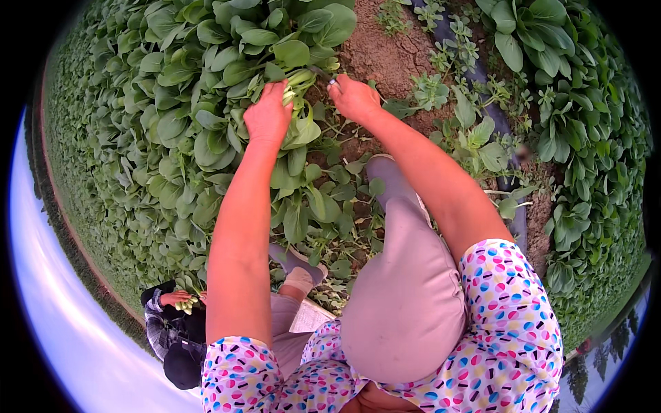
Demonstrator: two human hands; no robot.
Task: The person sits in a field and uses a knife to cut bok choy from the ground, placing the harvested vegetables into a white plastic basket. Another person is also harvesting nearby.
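My left hand [268,113] is closed around pale green stalks of a leafy bok choy plant [300,78] at the edge of the dense crop. Close by on the right, my right hand [355,99] grips a small knife. Its dark blade [321,74] points toward the base of those stalks, and a metal collar shows by my fingers. Leaves partly hide the blade's tip, so I cannot tell whether it touches the stalks. More broad leaves [304,129] hang just below my left hand.
Bare soil [384,57] with weeds lies beyond my right hand. A dark flat hose [490,106] runs along the furrow beside another crop row [573,134]. My shoe [387,178] stands among leaves. Behind me are a white box [311,316] and a person [175,330] holding greens.
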